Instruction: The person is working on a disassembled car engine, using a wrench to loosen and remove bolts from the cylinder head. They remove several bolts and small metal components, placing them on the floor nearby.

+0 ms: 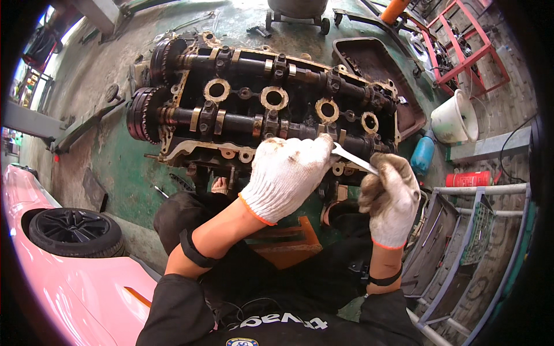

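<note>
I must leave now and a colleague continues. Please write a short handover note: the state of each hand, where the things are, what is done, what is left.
Left hand: gloved, resting on the near edge of the cylinder head, holding nothing visible.
Right hand: gloved, fingers shut on a flat wrench; its far end is under the left hand.
The cylinder head lies on the green floor, both camshafts and bearing caps fitted.
Done: cannot tell. Left: caps and camshafts are not yet off.

Floor [115, 155]: green-painted concrete, worn and stained. On it: oily cylinder head [271, 109], dark rectangular pan [375, 69], white bucket [459, 118], blue canister [423, 154], red can [468, 179], possibly a small tool [161, 192].
</note>
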The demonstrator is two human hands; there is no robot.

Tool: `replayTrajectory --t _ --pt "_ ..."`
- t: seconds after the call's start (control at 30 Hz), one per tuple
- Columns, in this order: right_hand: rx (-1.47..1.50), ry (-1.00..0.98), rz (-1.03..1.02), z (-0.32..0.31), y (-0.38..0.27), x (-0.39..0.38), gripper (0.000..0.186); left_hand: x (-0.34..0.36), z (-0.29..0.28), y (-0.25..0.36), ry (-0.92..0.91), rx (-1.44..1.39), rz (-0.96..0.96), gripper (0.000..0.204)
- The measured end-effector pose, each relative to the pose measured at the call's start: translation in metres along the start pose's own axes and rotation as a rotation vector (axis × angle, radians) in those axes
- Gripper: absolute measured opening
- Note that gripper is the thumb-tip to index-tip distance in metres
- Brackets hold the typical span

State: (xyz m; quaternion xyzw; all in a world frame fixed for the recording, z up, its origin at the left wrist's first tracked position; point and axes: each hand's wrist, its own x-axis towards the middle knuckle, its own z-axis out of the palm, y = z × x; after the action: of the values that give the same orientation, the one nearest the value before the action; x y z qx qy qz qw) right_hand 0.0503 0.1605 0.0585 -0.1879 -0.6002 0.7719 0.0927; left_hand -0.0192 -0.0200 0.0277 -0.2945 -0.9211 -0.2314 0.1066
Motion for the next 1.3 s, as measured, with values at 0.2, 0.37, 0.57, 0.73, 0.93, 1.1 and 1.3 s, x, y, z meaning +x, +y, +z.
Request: replayTrajectory --t 0.2,0.37,0.57,0.73,0.93,1.1,1.3 --pt "0.068 0.043 0.035 -0.007 0.01 0.01 0.05 -0.001 0.007 -0.001 0.048 -0.048 0.018 0.017" --pt "0.181 0.11 0.055 -0.006 0.01 0.017 0.048 0.0 0.011 -0.002 0.125 0.067 0.084 0.017" --pt "0.029 0.152 -0.093 0.006 0.003 0.04 0.023 0.0 0.013 -0.004 0.125 -0.042 0.097 0.017" --pt "-0.196 0.063 -0.051 0.006 -0.007 0.067 0.023 -0.005 0.021 -0.006 0.13 -0.047 0.13 0.013" --pt "-0.464 -0.035 -0.074 0.028 -0.027 0.086 0.025 -0.008 0.021 -0.006 0.101 -0.022 0.18 0.015" --pt "-0.792 -0.117 -0.212 0.063 -0.034 0.101 0.029 -0.007 0.029 -0.002 0.127 0.022 0.226 0.012" --pt "-1.47 -0.2 -0.83 0.112 -0.021 0.097 0.024 -0.012 0.041 -0.002 0.215 0.191 0.312 0.016"
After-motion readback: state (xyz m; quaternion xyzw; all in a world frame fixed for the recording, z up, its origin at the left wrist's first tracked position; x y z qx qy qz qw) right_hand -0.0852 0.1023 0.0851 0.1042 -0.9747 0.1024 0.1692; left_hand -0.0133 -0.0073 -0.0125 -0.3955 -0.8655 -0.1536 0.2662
